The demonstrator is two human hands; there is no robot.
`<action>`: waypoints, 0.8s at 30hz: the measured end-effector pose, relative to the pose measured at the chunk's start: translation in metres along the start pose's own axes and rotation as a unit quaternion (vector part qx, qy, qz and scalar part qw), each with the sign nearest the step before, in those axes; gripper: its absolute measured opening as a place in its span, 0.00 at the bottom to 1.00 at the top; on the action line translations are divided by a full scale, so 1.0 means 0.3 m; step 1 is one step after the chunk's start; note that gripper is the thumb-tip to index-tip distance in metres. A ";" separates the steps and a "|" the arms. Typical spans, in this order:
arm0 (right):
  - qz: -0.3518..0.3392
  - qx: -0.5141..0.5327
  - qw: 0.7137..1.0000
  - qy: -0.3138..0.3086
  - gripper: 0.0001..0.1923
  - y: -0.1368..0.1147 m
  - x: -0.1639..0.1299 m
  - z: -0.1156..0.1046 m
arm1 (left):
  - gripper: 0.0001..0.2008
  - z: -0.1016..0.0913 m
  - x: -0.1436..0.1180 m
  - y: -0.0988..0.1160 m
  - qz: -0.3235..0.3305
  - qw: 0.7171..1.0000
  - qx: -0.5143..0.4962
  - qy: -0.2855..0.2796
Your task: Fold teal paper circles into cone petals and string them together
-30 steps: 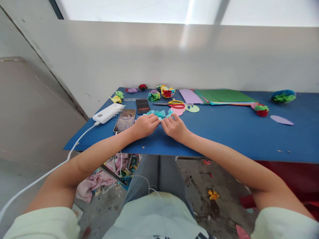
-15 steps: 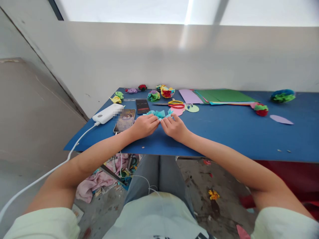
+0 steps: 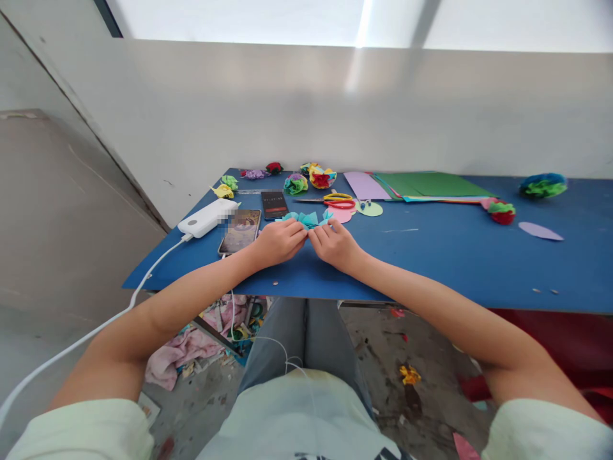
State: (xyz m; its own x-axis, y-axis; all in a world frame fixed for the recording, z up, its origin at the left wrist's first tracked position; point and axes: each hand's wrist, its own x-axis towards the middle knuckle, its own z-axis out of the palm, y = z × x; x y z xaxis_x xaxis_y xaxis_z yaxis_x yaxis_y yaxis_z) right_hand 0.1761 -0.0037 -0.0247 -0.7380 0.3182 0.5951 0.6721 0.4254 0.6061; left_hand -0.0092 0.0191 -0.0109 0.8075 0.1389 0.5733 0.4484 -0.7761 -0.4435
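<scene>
A turquoise paper flower (image 3: 308, 220) is held between both hands, over the front part of the blue table (image 3: 445, 255). From the left, my left hand (image 3: 280, 243) pinches its near edge with curled fingers. My right hand (image 3: 334, 245) grips it from the right, fingertips almost meeting those of the left. My hands cover the flower's lower part. Just beyond the fingers lie scissors (image 3: 339, 202) with red and yellow handles, a pink paper shape (image 3: 341, 214) and a light green paper piece (image 3: 370, 209).
Two phones, a nearer one (image 3: 241, 231) and a darker one (image 3: 274, 205), lie left of my hands beside a white power strip (image 3: 209, 218). Coloured paper sheets (image 3: 431, 185) are stacked at the back. Several paper flowers (image 3: 295, 184) line the back edge; a blue-green one (image 3: 543, 186) sits far right.
A thin whitish line now shows on the table to the right of my hands. Both hands and the turquoise flower stay almost in place.
</scene>
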 end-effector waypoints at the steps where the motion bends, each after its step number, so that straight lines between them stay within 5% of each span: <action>1: 0.002 0.002 1.000 -0.001 0.17 0.000 0.001 0.000 | 0.12 0.000 0.000 0.000 -0.001 1.000 -0.001 0.000; 24: 0.018 0.064 0.997 -0.025 0.16 0.010 -0.005 0.002 | 0.12 0.016 -0.009 -0.005 -0.024 0.999 -0.030 -0.025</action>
State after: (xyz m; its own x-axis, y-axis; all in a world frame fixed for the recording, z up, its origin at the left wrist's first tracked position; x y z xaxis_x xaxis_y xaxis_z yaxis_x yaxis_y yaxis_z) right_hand 0.1791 -0.0023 -0.0242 -0.7176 0.3761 0.5862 0.6876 0.5165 0.5103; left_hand -0.0101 0.0227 -0.0150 0.8047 0.2063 0.5567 0.4646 -0.8026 -0.3741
